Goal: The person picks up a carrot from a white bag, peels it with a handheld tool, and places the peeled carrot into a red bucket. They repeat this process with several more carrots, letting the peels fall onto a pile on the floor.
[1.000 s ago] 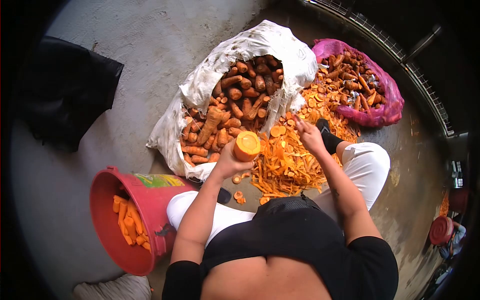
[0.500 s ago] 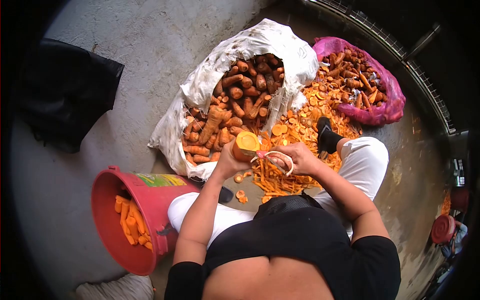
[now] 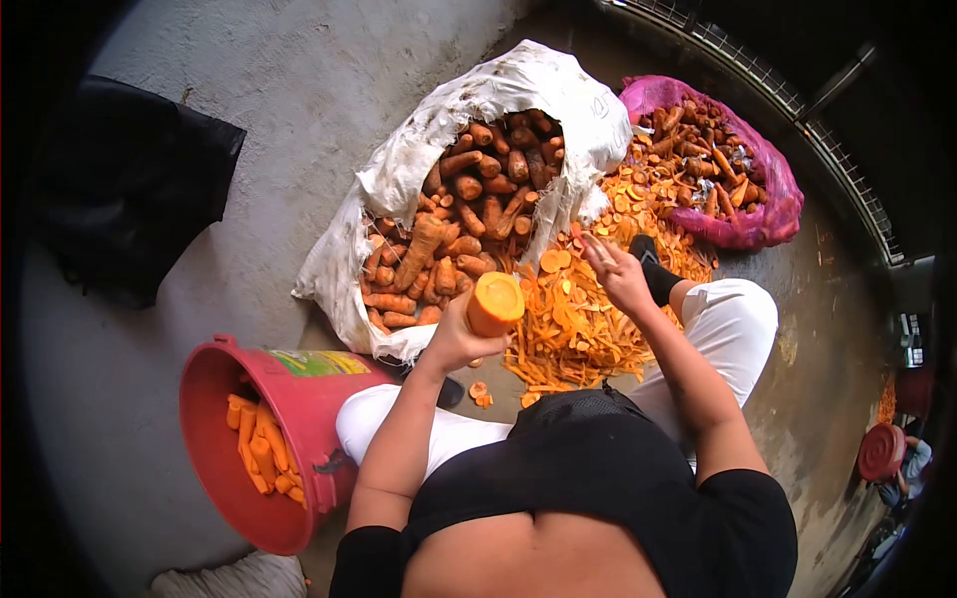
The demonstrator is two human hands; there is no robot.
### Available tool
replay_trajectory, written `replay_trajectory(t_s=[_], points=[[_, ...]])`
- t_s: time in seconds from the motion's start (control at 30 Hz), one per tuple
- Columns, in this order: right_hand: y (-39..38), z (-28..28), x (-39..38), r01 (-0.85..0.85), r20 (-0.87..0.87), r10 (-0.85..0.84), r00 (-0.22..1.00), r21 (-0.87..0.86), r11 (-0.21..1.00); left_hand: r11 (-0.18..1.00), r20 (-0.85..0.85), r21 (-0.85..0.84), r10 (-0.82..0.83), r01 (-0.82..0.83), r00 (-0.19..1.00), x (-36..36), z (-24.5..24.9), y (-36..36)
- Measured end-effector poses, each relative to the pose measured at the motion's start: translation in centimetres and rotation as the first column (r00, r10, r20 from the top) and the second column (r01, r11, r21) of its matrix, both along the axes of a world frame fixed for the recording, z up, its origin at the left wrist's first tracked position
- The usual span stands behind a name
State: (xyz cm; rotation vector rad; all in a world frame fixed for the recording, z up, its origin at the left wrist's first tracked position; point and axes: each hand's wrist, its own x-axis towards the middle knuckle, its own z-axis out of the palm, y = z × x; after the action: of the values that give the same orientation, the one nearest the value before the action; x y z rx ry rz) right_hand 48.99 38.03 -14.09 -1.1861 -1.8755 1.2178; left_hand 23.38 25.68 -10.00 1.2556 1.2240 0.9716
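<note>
I see the left hand [image 3: 454, 339] clenched round a thick carrot [image 3: 495, 302], cut end up. The right hand [image 3: 618, 274] sits at the carrot's two o'clock, apart from it, over the peel heap [image 3: 573, 334]. I cannot tell whether it grips anything. The red bucket [image 3: 209, 478] lies at eight o'clock.

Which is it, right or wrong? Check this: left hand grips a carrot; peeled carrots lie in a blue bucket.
Wrong: the head view shows the bucket is red, not blue. The left hand grips a carrot; peeled carrots lie in the red bucket.
</note>
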Motion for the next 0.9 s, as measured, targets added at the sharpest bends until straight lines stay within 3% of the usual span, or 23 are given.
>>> replay_trajectory(t_s=[0.1,0.17,0.23,0.3,0.37,0.47,0.5,0.57,0.63,0.73,0.83,0.9], points=[[-0.7,3.1,0.7,0.011,0.127,0.013,0.992,-0.193,0.981,0.985,-0.176,0.14,0.126,-0.102,0.976,0.2,-1.3,0.8],[-2.3,5.1,-0.1,-0.075,0.127,0.1,0.987,-0.182,0.98,0.975,-0.362,0.155,0.206,-0.159,0.909,0.5,-0.6,1.0],[-4.8,5.1,-1.4,-0.079,-0.124,0.067,0.99,-0.094,0.992,0.967,-0.458,0.172,0.249,-0.19,0.853,0.6,-0.1,1.2],[-5.9,4.0,-2.1,-0.132,-0.209,0.123,0.97,-0.027,0.991,0.958,-0.518,0.179,0.285,-0.223,0.807,0.7,0.3,1.3],[-6.3,3.0,-2.3,-0.192,-0.081,0.194,0.978,0.023,0.981,0.957,-0.548,0.166,0.29,-0.238,0.784,0.4,0.2,1.5],[-7.5,3.0,-3.8,-0.145,-0.238,0.115,0.964,-0.112,0.983,0.948,-0.557,0.136,0.314,-0.289,0.769,0.5,-0.1,1.6],[-7.5,2.8,-4.1,-0.16,-0.255,0.096,0.962,-0.242,0.957,0.943,-0.553,0.126,0.326,-0.309,0.767,0.6,-0.2,1.7],[-7.3,2.6,-4.6,-0.187,-0.454,-0.096,0.886,-0.538,0.822,0.933,-0.527,0.247,0.357,-0.263,0.771,0.6,-0.9,1.9],[-6.8,2.8,-6.0,-0.078,-0.369,-0.202,0.907,-0.62,0.781,0.932,-0.479,0.271,0.346,-0.239,0.807,0.8,-1.9,2.0],[-6.2,2.5,-7.0,-0.065,-0.4,-0.248,0.882,-0.626,0.777,0.964,-0.376,0.109,0.264,-0.241,0.888,0.8,-3.2,1.8],[-5.7,2.3,-7.4,-0.087,-0.402,-0.223,0.888,-0.623,0.777,0.952,-0.316,0.136,0.305,-0.275,0.898,0.6,-2.6,1.5],[-5.5,1.7,-7.4,-0.09,-0.381,-0.178,0.908,-0.59,0.803,0.937,-0.501,0.09,0.335,-0.337,0.798,0.2,-1.2,1.6]])
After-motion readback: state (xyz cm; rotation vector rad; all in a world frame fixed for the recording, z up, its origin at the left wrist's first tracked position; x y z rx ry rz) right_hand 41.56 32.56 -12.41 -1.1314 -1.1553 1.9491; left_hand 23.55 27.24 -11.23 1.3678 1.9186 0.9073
